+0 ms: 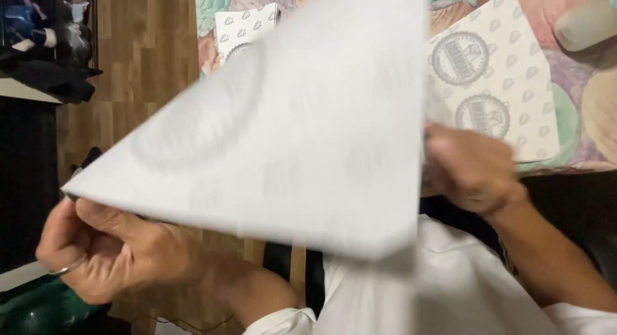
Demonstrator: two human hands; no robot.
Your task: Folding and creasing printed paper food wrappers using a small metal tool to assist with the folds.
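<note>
A large white sheet of thin paper (302, 129) is held up in front of me, blurred, with a faint round print showing through. My left hand (103, 251), with a ring on one finger, pinches the sheet's lower left corner. My right hand (469, 168) grips its right edge. Behind the sheet lie more printed paper sheets (495, 84) with round grey stamps and small leaf marks, flat on a colourful patterned tabletop (578, 110).
A wooden floor (141, 65) shows at the left, with dark clothing (45, 71) piled on a surface at the far left. A pale rounded object (588, 20) lies at the top right. My white shirt (424, 290) fills the bottom. A green object (32, 312) sits at the bottom left.
</note>
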